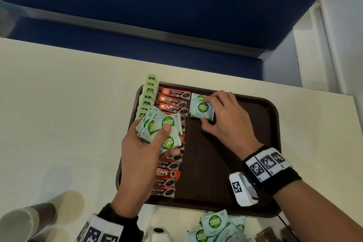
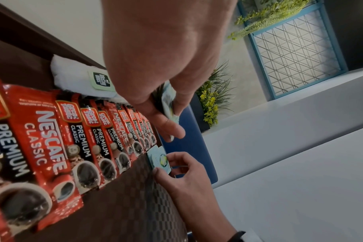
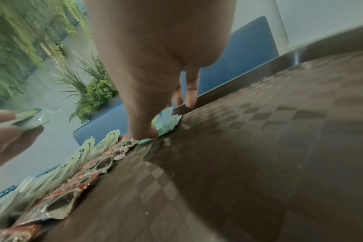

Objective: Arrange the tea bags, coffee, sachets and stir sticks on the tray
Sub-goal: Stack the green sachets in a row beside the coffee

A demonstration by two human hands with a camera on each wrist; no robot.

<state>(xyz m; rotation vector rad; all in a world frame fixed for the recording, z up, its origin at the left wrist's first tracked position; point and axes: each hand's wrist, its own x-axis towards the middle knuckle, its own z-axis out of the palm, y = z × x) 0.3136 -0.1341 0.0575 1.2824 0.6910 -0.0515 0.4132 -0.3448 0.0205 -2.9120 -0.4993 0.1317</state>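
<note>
A dark brown tray (image 1: 261, 127) lies on the cream table. Along its left edge runs a column of green-tagged tea bags (image 1: 148, 94), and beside them a column of red coffee sachets (image 1: 170, 171). My left hand (image 1: 149, 139) hovers over the coffee column and grips a fanned bunch of pale green Coco Natura sugar sachets (image 1: 167, 125). My right hand (image 1: 218, 112) pinches a sugar sachet (image 1: 202, 109) that lies on the tray right of the top coffee sachets, over another one. In the left wrist view the coffee sachets (image 2: 52, 140) fill the left side.
More sugar sachets (image 1: 216, 226) lie loose on the table below the tray's near edge. A paper cup (image 1: 23, 222) lies at bottom left. A white object (image 1: 159, 232) sits near the bottom middle. The table ends at a blue seat beyond.
</note>
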